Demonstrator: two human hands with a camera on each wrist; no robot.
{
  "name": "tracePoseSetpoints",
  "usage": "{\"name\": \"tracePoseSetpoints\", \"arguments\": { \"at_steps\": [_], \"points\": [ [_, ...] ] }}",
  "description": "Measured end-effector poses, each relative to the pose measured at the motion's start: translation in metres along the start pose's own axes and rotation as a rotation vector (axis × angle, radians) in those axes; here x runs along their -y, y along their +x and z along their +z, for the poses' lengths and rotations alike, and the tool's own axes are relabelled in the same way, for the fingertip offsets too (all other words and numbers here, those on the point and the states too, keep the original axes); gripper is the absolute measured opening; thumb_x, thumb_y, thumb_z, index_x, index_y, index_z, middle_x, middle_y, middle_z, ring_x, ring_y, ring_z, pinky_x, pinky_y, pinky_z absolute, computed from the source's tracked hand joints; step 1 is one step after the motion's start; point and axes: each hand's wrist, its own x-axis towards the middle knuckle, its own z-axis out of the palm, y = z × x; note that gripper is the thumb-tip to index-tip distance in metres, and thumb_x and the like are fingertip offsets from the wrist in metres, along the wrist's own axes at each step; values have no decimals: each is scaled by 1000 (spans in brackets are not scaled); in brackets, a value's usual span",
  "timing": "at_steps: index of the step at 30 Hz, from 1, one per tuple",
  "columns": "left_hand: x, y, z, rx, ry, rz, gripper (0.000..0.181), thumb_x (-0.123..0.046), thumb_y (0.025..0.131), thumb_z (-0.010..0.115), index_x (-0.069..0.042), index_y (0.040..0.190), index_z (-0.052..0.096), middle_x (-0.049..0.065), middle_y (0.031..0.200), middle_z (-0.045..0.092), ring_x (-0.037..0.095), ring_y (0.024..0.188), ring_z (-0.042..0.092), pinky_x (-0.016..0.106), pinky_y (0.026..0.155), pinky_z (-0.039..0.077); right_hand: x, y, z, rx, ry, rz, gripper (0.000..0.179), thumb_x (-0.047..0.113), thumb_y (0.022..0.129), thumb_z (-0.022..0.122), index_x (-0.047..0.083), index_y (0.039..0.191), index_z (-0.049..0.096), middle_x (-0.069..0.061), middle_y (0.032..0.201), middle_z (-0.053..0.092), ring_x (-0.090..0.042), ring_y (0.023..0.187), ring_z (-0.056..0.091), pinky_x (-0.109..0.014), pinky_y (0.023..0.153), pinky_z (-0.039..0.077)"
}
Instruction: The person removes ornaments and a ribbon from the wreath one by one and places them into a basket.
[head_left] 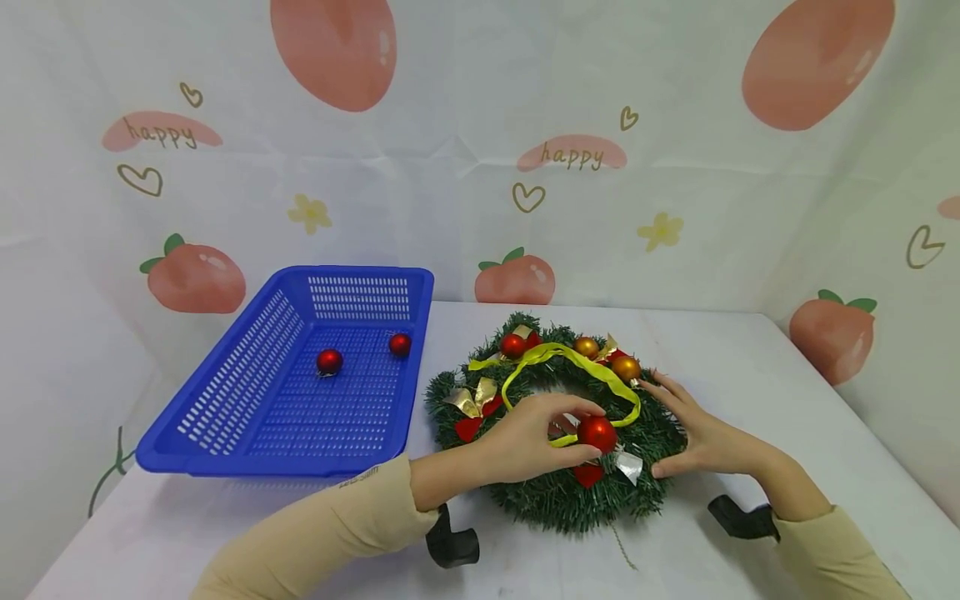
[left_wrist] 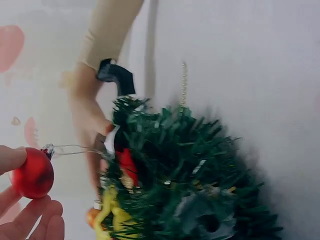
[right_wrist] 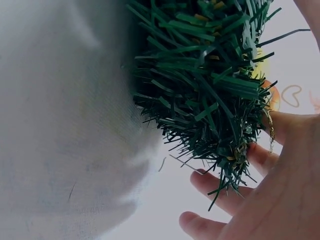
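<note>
A green tinsel wreath [head_left: 577, 504] lies on the table, decorated with red and gold baubles, gold and silver bows and a yellow ribbon [head_left: 633, 408]. Above its front part, my left hand [head_left: 528, 442] pinches a red bauble [head_left: 597, 434] between thumb and fingers. From the cap of that bauble [left_wrist: 34, 173], a thin wire loop reaches toward the wreath [left_wrist: 185, 165] in the left wrist view. My right hand [head_left: 705, 442] touches the wreath's right edge with spread fingers. In the right wrist view, some of its fingers [right_wrist: 220, 190] show beside the wreath's green needles [right_wrist: 205, 85].
A blue perforated basket [head_left: 172, 417] stands on the left of the table, with a red bauble [head_left: 329, 362] and another red bauble [head_left: 400, 344] inside. Behind the white table [head_left: 720, 350] hangs a printed cloth [head_left: 450, 100]. A thin gold cord [head_left: 622, 547] sticks out from the wreath's front.
</note>
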Motion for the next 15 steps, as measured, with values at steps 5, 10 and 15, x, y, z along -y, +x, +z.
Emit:
{"name": "tracePoseSetpoints", "arguments": {
  "at_steps": [5, 10, 15],
  "points": [
    [-10, -10, -8, -8, 13, 0, 42, -20, 85, 69, -10, 124, 58, 4, 118, 64, 16, 98, 63, 21, 84, 52, 1, 0, 1, -7, -5, 6, 107, 22, 67, 82, 5, 149, 14, -33, 149, 0, -60, 129, 13, -79, 83, 28],
    [-13, -17, -18, -31, 22, 0, 40, -19, 85, 69, -11, 123, 59, 4, 117, 64, 15, 96, 62, 24, 84, 53, 2, 0, 1, -14, -13, 12, 109, 23, 66, 83, 4, 148, 15, -33, 148, 1, -61, 128, 14, -78, 83, 29],
    [-15, -21, -26, -51, 31, -11, 38, -18, 85, 68, -12, 122, 60, 4, 114, 65, 16, 95, 63, 27, 83, 54, 1, 0, 0, -23, -31, 12, 109, 24, 65, 84, 5, 148, 15, -33, 148, 3, -59, 128, 16, -76, 84, 31]
  ]
}}
